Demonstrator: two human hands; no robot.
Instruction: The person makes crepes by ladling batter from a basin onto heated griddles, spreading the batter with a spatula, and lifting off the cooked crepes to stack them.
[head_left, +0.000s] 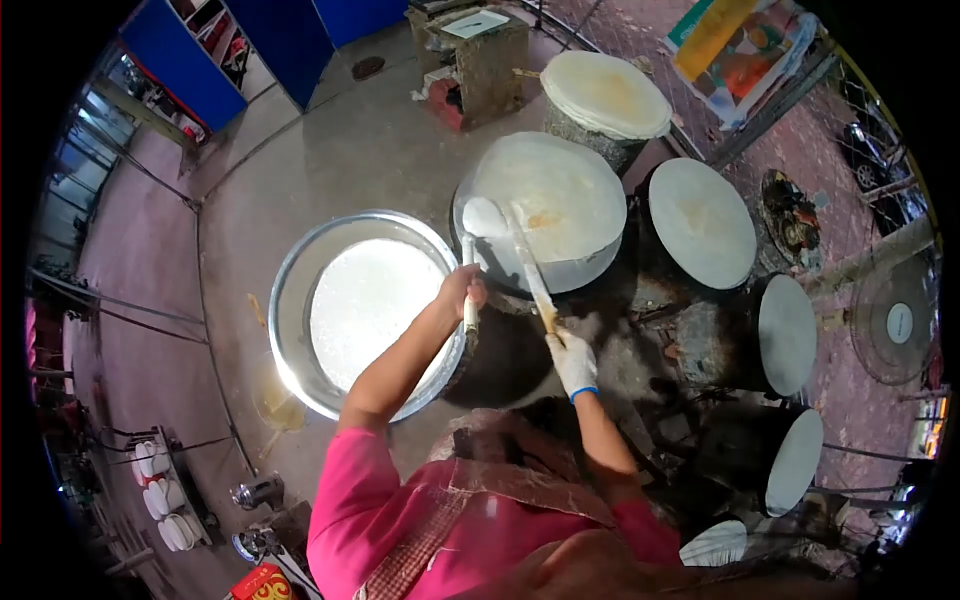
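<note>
My left hand is bare and wrapped around the pale handle of a ladle. The ladle's round white bowl is over the left edge of a large round griddle. A pale, thin sheet of batter covers much of that griddle, with a yellowish-brown patch near its middle. In a white glove with a blue cuff, my right hand grips a long flat spatula. Its blade reaches over the griddle beside the ladle. A wide metal basin of white liquid batter stands below my left forearm.
Other round griddles curve along the right, including one with a pale sheet and another. A stack of pale flat sheets rests at the back. A fan stands far right. Several white bowls sit lower left.
</note>
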